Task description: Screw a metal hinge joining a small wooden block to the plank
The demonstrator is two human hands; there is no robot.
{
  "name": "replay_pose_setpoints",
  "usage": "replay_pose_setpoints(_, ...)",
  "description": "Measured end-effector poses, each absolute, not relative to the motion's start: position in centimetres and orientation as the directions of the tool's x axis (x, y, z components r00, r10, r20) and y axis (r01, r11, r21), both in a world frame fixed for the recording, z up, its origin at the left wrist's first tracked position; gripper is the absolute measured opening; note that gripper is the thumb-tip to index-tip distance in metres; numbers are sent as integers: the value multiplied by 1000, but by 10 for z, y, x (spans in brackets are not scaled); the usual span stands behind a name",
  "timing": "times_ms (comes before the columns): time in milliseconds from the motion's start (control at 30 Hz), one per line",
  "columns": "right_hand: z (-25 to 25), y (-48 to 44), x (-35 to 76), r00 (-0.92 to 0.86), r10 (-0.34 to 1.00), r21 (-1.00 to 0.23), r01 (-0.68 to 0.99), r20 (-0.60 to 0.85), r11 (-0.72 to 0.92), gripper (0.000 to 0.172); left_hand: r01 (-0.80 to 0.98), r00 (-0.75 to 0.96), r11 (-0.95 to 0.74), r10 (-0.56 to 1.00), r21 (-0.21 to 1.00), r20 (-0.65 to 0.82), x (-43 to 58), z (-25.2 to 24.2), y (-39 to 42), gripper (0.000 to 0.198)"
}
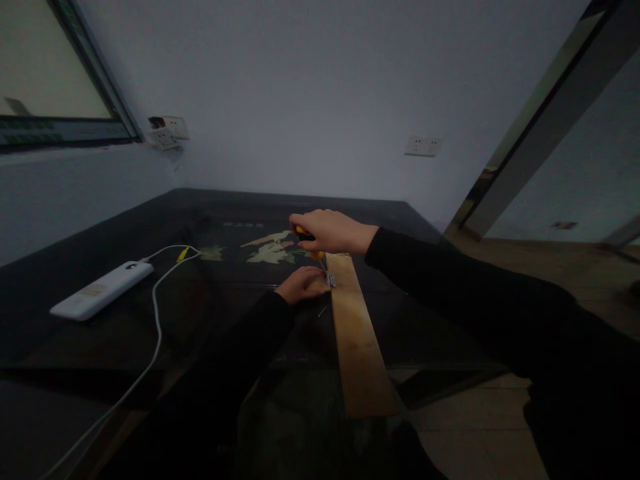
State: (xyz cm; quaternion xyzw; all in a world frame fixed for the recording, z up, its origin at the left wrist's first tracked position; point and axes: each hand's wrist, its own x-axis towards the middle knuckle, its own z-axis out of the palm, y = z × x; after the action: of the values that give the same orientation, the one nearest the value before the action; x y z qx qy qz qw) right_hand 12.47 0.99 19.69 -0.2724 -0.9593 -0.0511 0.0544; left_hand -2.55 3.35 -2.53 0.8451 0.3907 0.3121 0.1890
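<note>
A yellow-and-black screwdriver (317, 255) is gripped in my right hand (330, 230), with its shaft pointing down at a small metal hinge (331, 279). The hinge sits at the left edge of a long wooden board (357, 327), near its far end. From the left, my left hand (303, 285) holds the hinge, its fingers closed against it; the fingertips are partly hard to make out. A thin metal piece, perhaps a screw (323, 311), lies on the dark table just below my left hand.
The dark table (225, 320) has a pale floral picture on its top. At left lies a white power bank (103, 290) with a white cable (157, 313) and a yellow tag. The board's near end sticks out past the table edge. Behind stands a wall with sockets (423, 146).
</note>
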Motion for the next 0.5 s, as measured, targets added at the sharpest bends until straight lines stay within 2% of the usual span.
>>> replay_pose_setpoints(300,190,11,133,-764,594,39,621,252,783,30,510,534,-656,749,557,393,-25,-23,32,46)
replay_pose_setpoints(500,196,11,135,-730,599,-16,630,329,777,30,521,537,-646,756,558,374,-24,-20,30,48)
